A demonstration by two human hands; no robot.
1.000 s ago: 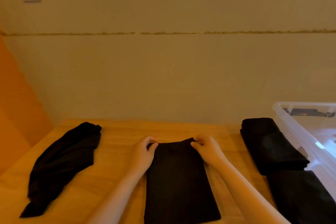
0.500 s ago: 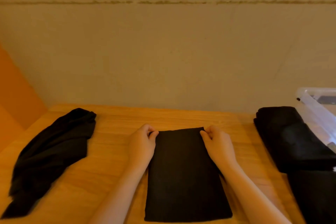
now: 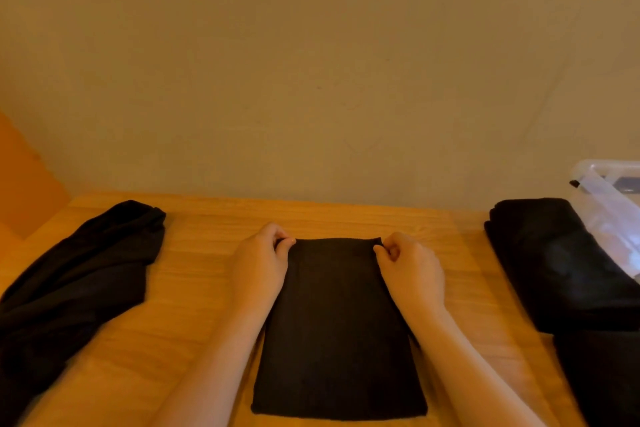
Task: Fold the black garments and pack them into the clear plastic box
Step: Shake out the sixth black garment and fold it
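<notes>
A flat black garment [image 3: 337, 329], folded into a long rectangle, lies on the wooden bench [image 3: 194, 291] directly in front of the person, its long axis running away from them toward the wall [image 3: 311, 97].

The left hand [image 3: 259, 262] pinches the far left corner of this garment; the thumb and forefinger are curled onto the cloth edge. The right hand [image 3: 410, 269] pinches the far right corner in the same manner, fingers curled and closed on the fabric. Both forearms extend along the two long sides of the garment, and the far edge is stretched straight between the two hands.

An unfolded black garment [image 3: 74, 288] lies crumpled on the left part of the bench, well apart from the left hand. A stack of folded black garments [image 3: 554, 263] sits on the right part of the bench, well apart from the right hand.

The clear plastic box [image 3: 609, 194] stands at the right edge of the view, just beside the folded stack and touching or nearly touching it; only its near corner and part of one wall are visible. Its contents cannot be determined.
</notes>
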